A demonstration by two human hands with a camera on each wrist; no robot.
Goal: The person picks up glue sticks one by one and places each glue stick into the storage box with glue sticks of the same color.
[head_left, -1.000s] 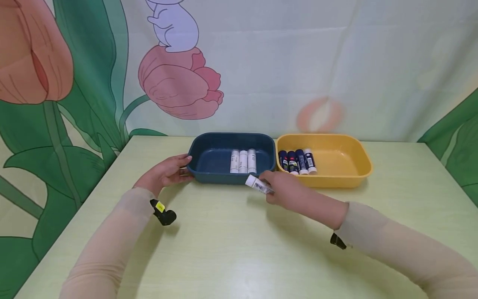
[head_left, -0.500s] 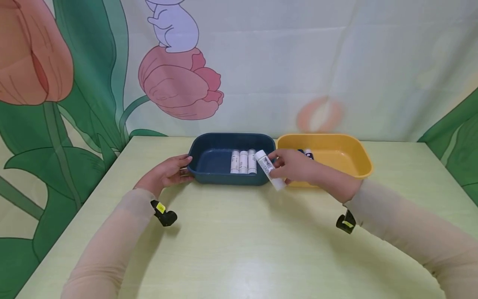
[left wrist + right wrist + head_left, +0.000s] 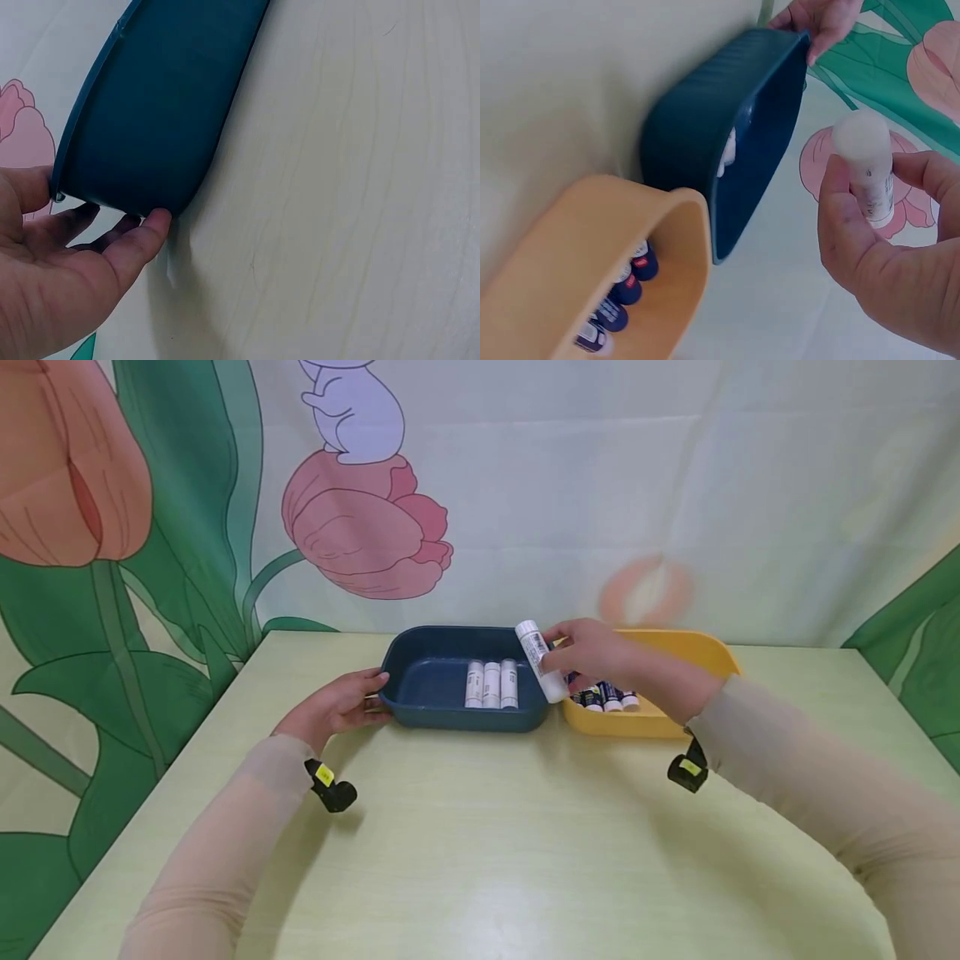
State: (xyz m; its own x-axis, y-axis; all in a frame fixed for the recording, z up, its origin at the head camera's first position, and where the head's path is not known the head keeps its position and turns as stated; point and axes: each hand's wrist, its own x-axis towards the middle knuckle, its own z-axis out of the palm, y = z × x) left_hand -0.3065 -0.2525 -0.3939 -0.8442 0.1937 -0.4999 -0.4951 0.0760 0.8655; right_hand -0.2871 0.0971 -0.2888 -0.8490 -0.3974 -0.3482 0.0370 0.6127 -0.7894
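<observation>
My right hand pinches a white glue stick between thumb and fingers, tilted, above where the two bins meet. In the right wrist view the glue stick's frosted white end faces the camera. My left hand holds the left end of the dark blue bin; in the left wrist view its thumb is at the rim and its fingertips touch the outer wall. Three white glue sticks lie side by side in that bin. Several dark blue glue sticks lie in the yellow bin, partly hidden by my right hand.
Both bins stand side by side at the back of the pale wooden table. Close behind them hangs a backdrop printed with flowers. Black cameras are strapped at both wrists.
My right hand has risen, bringing the white glue stick from in front of the bins to above their adjoining rims and turning it more upright. My left hand stays on the blue bin.
</observation>
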